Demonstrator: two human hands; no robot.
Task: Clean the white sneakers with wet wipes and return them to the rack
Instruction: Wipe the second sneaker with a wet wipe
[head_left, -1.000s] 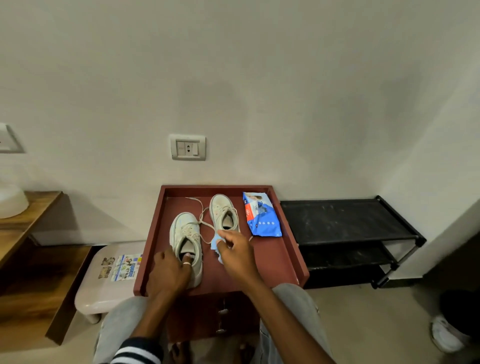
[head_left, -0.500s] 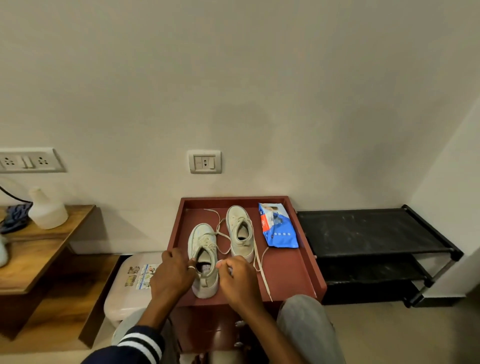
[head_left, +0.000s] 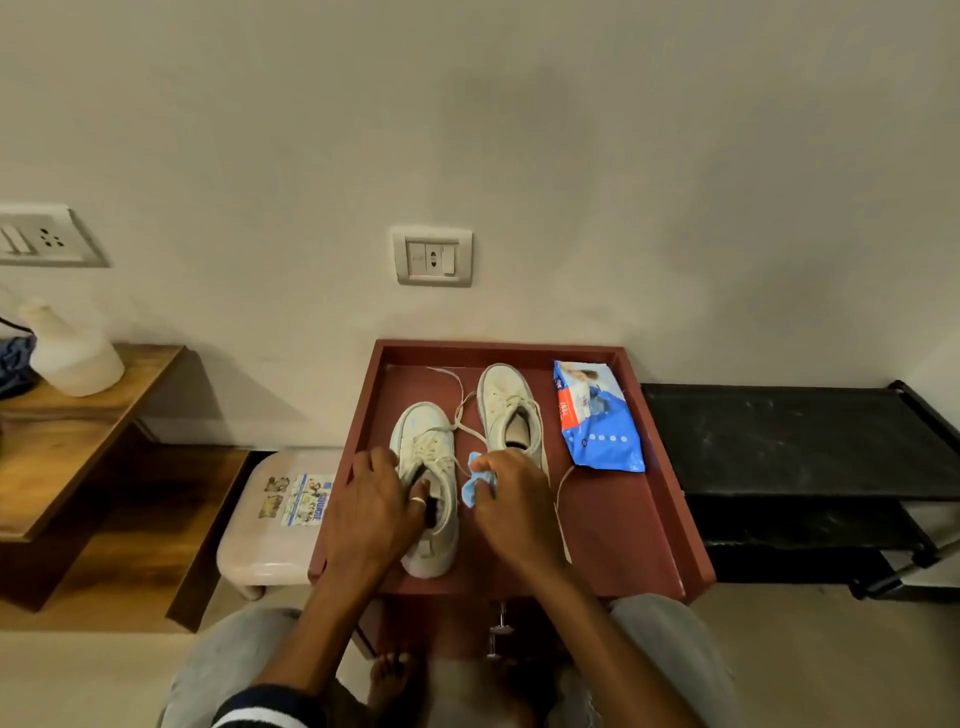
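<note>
The blue-and-red soft pack of wet wipes (head_left: 597, 415) carries white print too small to read, and the colourful sticker on the pale plastic stool (head_left: 260, 535) is likewise blurred. The pack lies flat at the far right of a red-brown wooden counter with a raised rim (head_left: 670, 519), which stands against a plain cream wall with a white switch plate (head_left: 432, 256) above it. Two white lace-up sneakers stand side by side on the counter, toes to the wall. The far sneaker (head_left: 506, 402) is just left of the pack, and the near sneaker (head_left: 423, 441) has its heel close to the front rim. The left hand (head_left: 371, 512) grips the near sneaker's collar, its ringed thumb inside the opening. The right hand (head_left: 511, 506) pinches a crumpled blue wipe (head_left: 475, 486) beside that shoe. Loose laces trail across the surface. Bare counter shows between the pack and the front rim. A black two-tier shoe rack (head_left: 779, 441) stands just beside the counter's right edge, the stool just beside its left, and a wooden shelf unit (head_left: 78, 431) holding a white plastic bottle (head_left: 72, 358) stands further left.
</note>
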